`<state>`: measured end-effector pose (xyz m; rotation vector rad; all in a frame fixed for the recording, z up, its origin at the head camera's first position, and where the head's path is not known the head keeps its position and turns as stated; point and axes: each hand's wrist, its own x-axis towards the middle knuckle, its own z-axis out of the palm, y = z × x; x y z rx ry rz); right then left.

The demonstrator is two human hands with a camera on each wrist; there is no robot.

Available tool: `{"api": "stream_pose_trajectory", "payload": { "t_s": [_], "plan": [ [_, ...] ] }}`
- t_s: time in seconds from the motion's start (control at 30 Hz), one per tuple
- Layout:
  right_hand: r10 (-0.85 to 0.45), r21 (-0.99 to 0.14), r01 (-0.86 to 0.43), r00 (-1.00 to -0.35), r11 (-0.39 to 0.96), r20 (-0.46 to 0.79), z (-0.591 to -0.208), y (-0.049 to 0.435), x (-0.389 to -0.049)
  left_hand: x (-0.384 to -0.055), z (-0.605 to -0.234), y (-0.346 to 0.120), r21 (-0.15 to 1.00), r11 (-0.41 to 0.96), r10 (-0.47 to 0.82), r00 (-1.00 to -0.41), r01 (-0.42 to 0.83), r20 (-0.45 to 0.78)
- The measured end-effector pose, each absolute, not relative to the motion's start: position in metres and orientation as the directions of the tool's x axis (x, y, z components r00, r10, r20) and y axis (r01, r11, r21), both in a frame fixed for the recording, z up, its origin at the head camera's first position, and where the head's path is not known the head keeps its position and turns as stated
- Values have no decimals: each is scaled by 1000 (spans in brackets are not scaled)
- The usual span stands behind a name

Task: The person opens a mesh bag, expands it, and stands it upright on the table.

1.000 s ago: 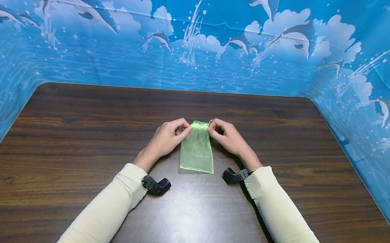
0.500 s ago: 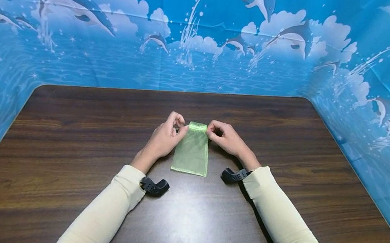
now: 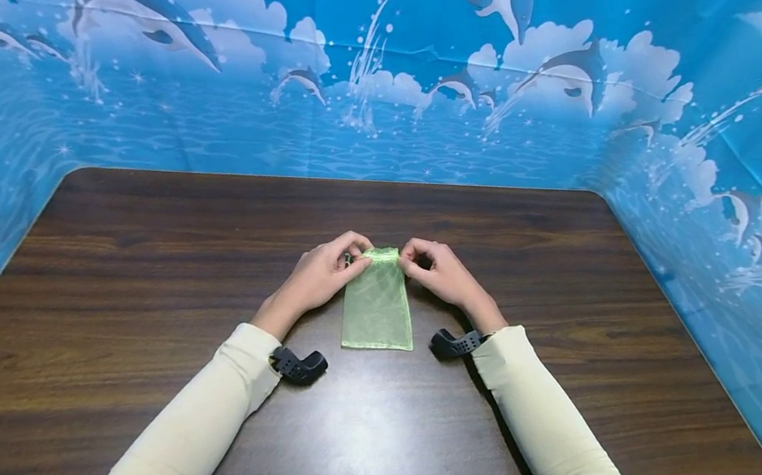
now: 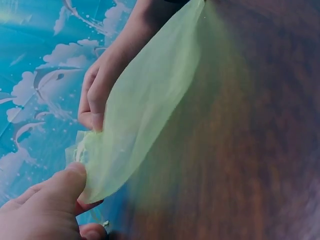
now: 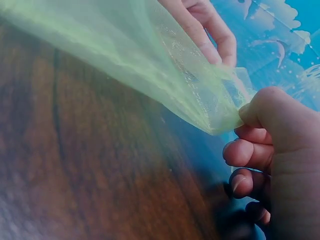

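Note:
A sheer light-green drawstring pouch [image 3: 375,308] hangs between the two hands in the head view, its gathered neck at the top and its bottom edge toward the person. My left hand [image 3: 318,274] pinches the neck's left side between thumb and fingers. On the opposite side, the thumb and index finger of my right hand [image 3: 444,272] grip the neck's right corner. Through the left wrist view the pouch [image 4: 150,95] stretches up from the left thumb. The right wrist view has the pouch [image 5: 140,65] reaching the right thumb, with a thin cord below.
The dark wood-grain table [image 3: 165,229] lies under both forearms. A blue curtain with dolphins [image 3: 245,118] stands behind its far edge and along the sides. Black wrist cameras [image 3: 300,366] sit on both wrists, over cream sleeves [image 3: 188,430].
The left fingers lifted off the pouch's neck half a second ago and now close on it again. The pouch swung left, then straightened, and sits slightly lower and further left in view.

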<state>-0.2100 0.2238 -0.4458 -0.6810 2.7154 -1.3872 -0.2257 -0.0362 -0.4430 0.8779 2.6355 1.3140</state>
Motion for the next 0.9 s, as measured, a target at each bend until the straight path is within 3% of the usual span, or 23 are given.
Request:
{"api": "stream_pose_trajectory", "payload": {
  "t_s": [0.9],
  "plan": [
    [-454, -780, -421, -869, 463, 199, -448, 227, -211, -224, -440, -37, 719, 487, 550, -814, 496, 189]
  ]
}}
